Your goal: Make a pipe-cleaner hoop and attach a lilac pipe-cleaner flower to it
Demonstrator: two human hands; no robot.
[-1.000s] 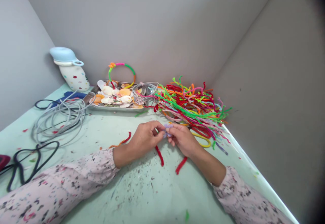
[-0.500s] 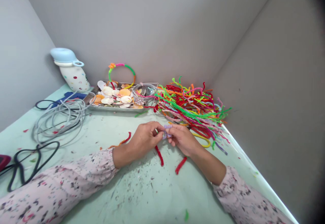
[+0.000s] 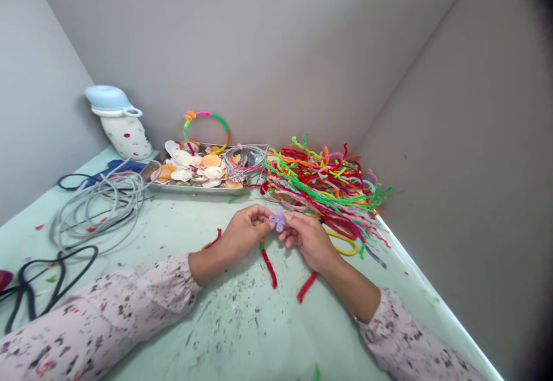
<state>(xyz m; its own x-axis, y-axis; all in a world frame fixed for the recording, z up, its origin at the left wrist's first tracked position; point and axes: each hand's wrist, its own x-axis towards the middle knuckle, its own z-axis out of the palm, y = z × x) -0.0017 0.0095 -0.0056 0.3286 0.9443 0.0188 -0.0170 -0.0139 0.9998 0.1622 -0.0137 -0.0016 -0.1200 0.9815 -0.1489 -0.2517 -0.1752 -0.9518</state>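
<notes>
The metal tray [image 3: 201, 188] lies by the wall on the pale green table [image 3: 337, 340], filled with seashells [image 3: 184, 173]. Well in front of its right end, the purple flower [image 3: 280, 219] is held up between both hands. The left hand [image 3: 247, 230], in front of the tray, is mostly closed, its thumb and fingertips pinching the flower's left side. The right hand [image 3: 309, 237], further right of the tray, has its thumb and index finger closed at the flower's right side, with the other fingers curled beneath. A red fuzzy stem [image 3: 268, 266] with a green part at its top shows below the left hand, in front of the tray; a red piece [image 3: 307, 287] shows under the right wrist, though its other end is hidden. A heap of coloured fuzzy stems [image 3: 324, 185] spreads just right of the tray, with a yellow loop [image 3: 345, 252] at the heap's near side. A multicoloured ring [image 3: 220, 120] stands upright at the tray's back edge, and a grey wire coil [image 3: 226, 159] rests over its right end. Left of the tray are a white bottle with a blue lid [image 3: 125, 133], a blue object [image 3: 135, 166], a loose grey cable [image 3: 99, 196] and, nearer the person, a black cord [image 3: 31, 297].
</notes>
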